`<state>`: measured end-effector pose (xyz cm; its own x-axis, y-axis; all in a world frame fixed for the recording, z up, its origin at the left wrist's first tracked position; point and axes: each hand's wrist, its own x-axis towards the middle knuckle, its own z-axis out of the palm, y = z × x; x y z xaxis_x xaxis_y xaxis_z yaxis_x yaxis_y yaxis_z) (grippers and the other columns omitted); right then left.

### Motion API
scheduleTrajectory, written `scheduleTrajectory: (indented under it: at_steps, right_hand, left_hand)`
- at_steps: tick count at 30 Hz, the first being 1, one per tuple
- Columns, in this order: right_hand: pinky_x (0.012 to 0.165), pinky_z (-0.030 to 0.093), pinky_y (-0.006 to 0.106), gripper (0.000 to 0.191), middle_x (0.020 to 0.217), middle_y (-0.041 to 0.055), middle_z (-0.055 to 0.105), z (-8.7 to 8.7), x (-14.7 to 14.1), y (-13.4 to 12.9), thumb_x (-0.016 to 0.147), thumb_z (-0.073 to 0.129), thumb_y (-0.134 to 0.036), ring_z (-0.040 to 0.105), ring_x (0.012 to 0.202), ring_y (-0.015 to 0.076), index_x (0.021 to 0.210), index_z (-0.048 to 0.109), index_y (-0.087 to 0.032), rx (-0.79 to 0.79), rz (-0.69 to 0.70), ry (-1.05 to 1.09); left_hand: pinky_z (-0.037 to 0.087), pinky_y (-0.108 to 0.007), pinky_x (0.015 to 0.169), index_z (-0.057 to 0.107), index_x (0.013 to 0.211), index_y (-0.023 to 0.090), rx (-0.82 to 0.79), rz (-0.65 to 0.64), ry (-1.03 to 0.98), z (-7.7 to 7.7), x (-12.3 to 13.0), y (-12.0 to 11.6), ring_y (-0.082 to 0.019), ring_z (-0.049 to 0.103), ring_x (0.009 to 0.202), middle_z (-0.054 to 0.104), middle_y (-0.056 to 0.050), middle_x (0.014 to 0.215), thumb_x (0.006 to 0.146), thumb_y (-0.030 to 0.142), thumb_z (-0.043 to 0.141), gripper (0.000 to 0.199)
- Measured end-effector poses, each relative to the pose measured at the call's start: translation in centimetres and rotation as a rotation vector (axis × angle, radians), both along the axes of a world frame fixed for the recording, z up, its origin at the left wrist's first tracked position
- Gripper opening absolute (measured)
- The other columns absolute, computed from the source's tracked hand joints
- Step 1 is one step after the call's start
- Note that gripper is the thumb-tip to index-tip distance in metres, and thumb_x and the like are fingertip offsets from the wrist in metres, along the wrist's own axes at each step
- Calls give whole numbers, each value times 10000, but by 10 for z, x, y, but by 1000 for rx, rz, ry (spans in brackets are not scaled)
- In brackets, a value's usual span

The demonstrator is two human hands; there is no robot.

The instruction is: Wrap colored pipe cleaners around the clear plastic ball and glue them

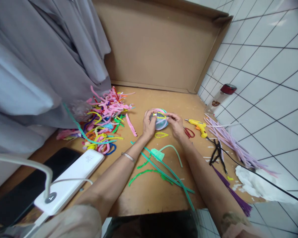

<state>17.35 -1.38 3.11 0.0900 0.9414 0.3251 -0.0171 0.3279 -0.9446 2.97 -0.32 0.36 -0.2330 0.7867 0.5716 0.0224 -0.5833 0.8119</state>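
Note:
Near the middle of the wooden table (144, 201), a small clear round object (161, 124) is wrapped with pink, green and yellow strips. My left hand (149, 125) holds its left side with bent fingers. On its right side, the fingers of my right hand (175, 123) pinch the end of a yellow strip (161, 115). Just below the hands lies a yellow loop (161, 135). Closer to me are teal pipe cleaners (161, 167), a pale green piece (157, 154) and bright green twisted strips (145, 172).
Colourful pipe cleaners (111, 109) are heaped at left, beside a white power bank (72, 181). At right lie red-handled scissors (189, 133), a yellow glue gun (200, 127) with a black cord, lilac stems (228, 142) and a bottle (220, 99). Cardboard (159, 46) stands behind.

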Motion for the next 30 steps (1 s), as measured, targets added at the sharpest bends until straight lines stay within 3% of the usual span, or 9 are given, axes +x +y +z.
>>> scheduleTrajectory:
  at_steps: [14,23,30]
  right_hand:
    - [762,402,311,228,747,-6,547,2,4,0,717,651,-316,465,754,163,866,815,-261,74,20,-171]
    - [729,383,299,236,716,-17,533,3,3,0,670,654,-293,449,730,152,843,811,-253,46,13,-114]
    - [727,394,300,233,675,-35,526,0,3,3,612,710,-293,430,692,135,825,784,-233,-63,30,3]
  left_hand:
    - [485,-391,1036,647,954,224,16,-4,14,1,-1,-3,-248,626,1131,685,-68,1068,828,239,516,183]
    - [473,-397,1050,650,955,226,20,-9,25,3,-2,-6,-246,622,1148,680,-71,1071,818,228,517,190]
    - [487,-392,1034,650,942,225,24,3,19,2,-1,-5,-241,635,1115,680,-72,1063,837,250,524,166]
